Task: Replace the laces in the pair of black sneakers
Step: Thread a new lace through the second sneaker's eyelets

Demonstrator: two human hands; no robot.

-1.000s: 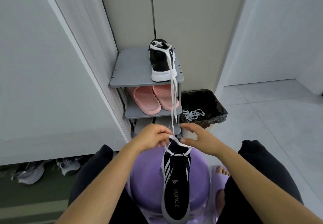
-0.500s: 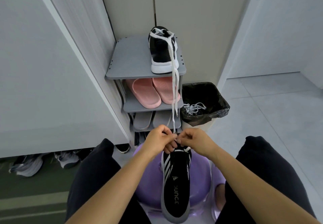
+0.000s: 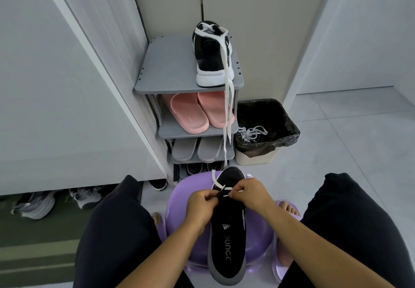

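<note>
Closest to us, the black sneaker (image 3: 229, 242) lies between our knees on the purple stool (image 3: 179, 202), heel toward us and toe pointing away. Both hands meet over its front eyelets. Our left hand (image 3: 202, 206) is curled, thumb and fingers pinching the white lace (image 3: 216, 182) on its own side of the eyelet row. Our right hand (image 3: 249, 194) pinches the same lace just across from it. One loose end runs up and away from the left hand, beside the toe.

Only the first crossings look threaded, so we judge this shoe barely begun. Neither hand steadies the sneaker itself, so a hard tug could slide it off the rounded stool. If we pull unevenly, one end may come out short or slip back through its eyelet. The flat lace could also twist as it passes through.

Beyond the hands stands the grey shoe rack (image 3: 168, 67). The second sneaker (image 3: 210, 51) sits on its top shelf, with another lace (image 3: 226, 108) draped over it. That lace hangs down past the pink slippers (image 3: 188, 114) and the grey slippers (image 3: 193, 150), and its lower end is lost behind the near toe. If we reach forward carelessly, we might snag it and drag that shoe down.

Farther off, out past the right hand, a lined bin (image 3: 285, 117) holds a tangle of laces (image 3: 251, 132), probably the old ones.
</note>
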